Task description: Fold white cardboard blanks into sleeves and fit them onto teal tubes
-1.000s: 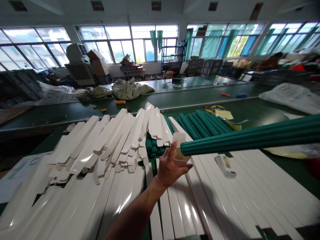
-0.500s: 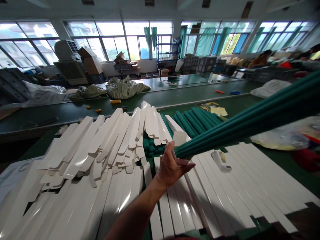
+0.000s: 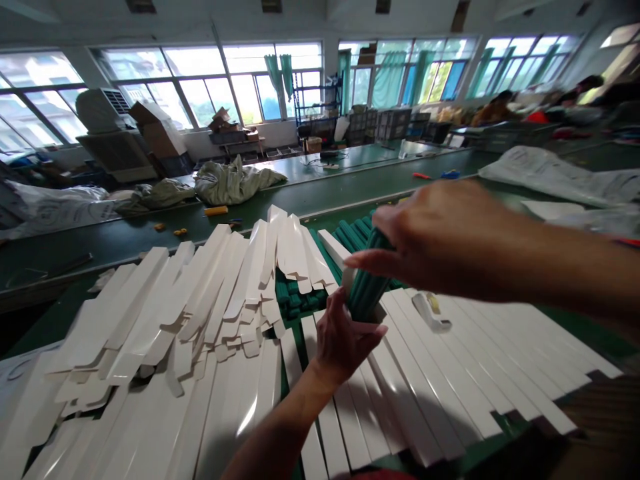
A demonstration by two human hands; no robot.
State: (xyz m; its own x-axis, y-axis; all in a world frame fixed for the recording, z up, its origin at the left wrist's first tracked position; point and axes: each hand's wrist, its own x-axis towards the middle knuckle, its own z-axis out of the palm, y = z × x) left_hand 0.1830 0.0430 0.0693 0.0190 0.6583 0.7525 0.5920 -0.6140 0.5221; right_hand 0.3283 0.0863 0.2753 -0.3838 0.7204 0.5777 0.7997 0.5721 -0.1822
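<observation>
Long factory windows (image 3: 150, 80) with green curtains stand behind several green workbenches, and a crumpled sack (image 3: 233, 185) lies on the bench beyond the work. Blurred co-workers (image 3: 493, 115) are far off at the right, well apart from this place. On the nearest surface, glossy white strips (image 3: 215, 300) with cut tabs lie overlapped in many layers, and a small pile of green tubes (image 3: 293, 300) shows between them. The person's two hands are together above the strips. The left hand (image 3: 343, 343) comes from below and closes around a pale sleeve (image 3: 367, 327), while the right hand (image 3: 440, 233) reaches across from the right, its fingers (image 3: 370, 259) wrapped on the upper part of a bundle of green tubes (image 3: 365, 290). This bundle stands tilted, a little off upright, just above the white strips. Its lower end seems to sit in the sleeve, but the fingers hide how deep it goes. I judge that the step in hand is fitting the sleeve on the bundle end, and this calls for steady pressure along the bundle while the tubes stay tight together. Open room is above the hands and toward the right, but at the left the piled tabs stand near, so the space there is narrow.
</observation>
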